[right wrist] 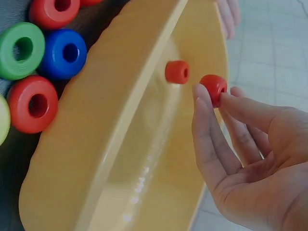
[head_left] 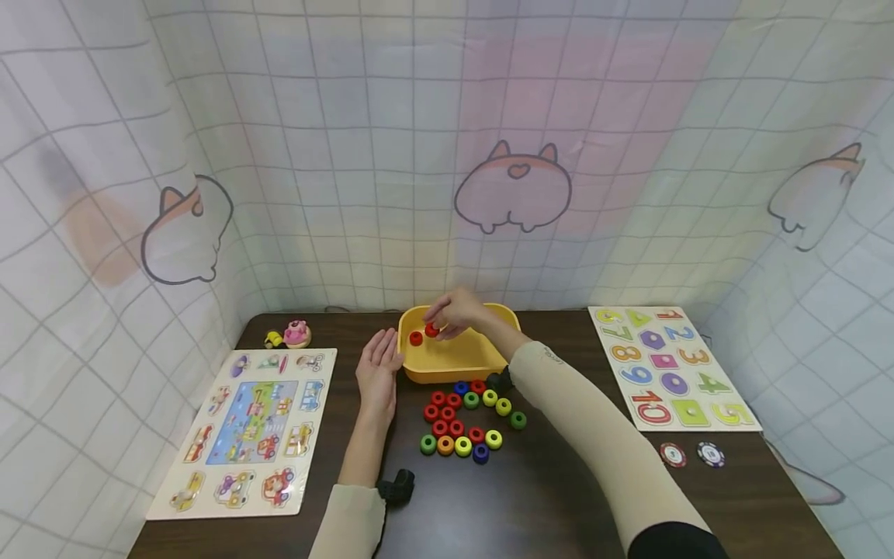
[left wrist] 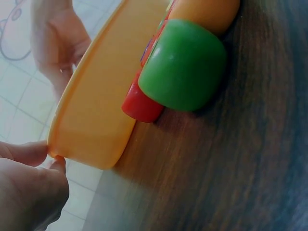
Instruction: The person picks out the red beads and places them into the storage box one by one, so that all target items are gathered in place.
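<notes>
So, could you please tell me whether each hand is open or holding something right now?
Left hand: open, touching the edge of the yellow tray.
Right hand: closed, pinching a red bead.

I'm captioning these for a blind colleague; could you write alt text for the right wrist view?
A right hand pinches a red bead over a yellow tray holding another red bead. More beads, red, green, blue and yellow, lie outside it at left; part of the left hand shows at top.
</notes>
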Available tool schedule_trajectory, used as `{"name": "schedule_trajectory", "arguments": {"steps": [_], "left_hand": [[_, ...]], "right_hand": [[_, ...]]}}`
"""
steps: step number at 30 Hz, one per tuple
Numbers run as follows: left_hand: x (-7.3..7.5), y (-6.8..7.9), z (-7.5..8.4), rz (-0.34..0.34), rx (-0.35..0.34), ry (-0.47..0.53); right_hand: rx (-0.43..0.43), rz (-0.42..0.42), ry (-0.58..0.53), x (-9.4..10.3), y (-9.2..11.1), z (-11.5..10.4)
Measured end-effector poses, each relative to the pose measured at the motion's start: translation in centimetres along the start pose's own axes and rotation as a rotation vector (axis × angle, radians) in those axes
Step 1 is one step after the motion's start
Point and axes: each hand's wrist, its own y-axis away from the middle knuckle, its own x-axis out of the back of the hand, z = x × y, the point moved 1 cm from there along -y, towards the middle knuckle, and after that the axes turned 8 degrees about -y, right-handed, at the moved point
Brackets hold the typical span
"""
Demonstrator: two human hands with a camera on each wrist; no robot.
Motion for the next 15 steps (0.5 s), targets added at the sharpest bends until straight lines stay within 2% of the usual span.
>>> {"name": "schedule_trajectory", "arguments": {"steps": [8,12,15], "left_hand": [[0.1,0.1,0.1,-0.005,-0.008,0.000],[0.1,0.2,0.0,-0.003,0.005,-0.009],[0.0,0.0,0.0,-0.009,-0.007,-0.009]], "right_hand": [[-0.017,0.056,0.044,-0.9,-2.6,2.1],[-0.051,0.050,0.058,-1.0,-2.9,2.9],[-0.041,0.057,0.077,-0.7,-2.8,2.9]]}}
